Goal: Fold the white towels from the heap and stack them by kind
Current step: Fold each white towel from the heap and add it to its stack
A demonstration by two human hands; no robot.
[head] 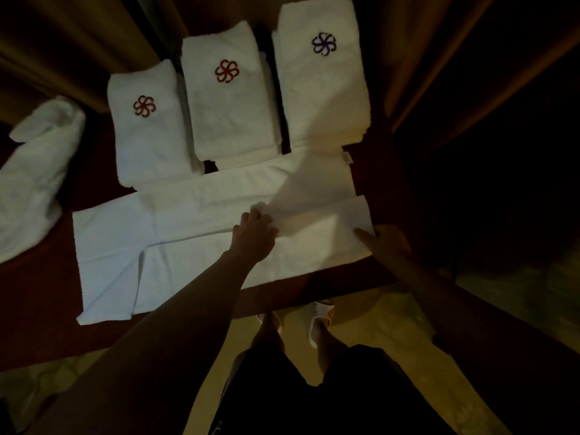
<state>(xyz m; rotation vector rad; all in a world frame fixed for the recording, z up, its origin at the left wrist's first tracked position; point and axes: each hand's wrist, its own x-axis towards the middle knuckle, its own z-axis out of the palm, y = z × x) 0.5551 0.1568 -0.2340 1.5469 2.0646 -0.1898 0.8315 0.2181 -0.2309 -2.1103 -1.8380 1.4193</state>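
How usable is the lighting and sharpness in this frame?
Head view: dim, warm light; the spread white towel and three folded white stacks stay readable, the dark red table and edges fall into shadow; the left hand casts shadow on cloth; wide-angle bending at borders; mild softness.

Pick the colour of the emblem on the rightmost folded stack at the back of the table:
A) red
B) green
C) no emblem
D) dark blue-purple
D: the rightmost stack carries a dark blue-purple pinwheel emblem, while the other two stacks show red ones.
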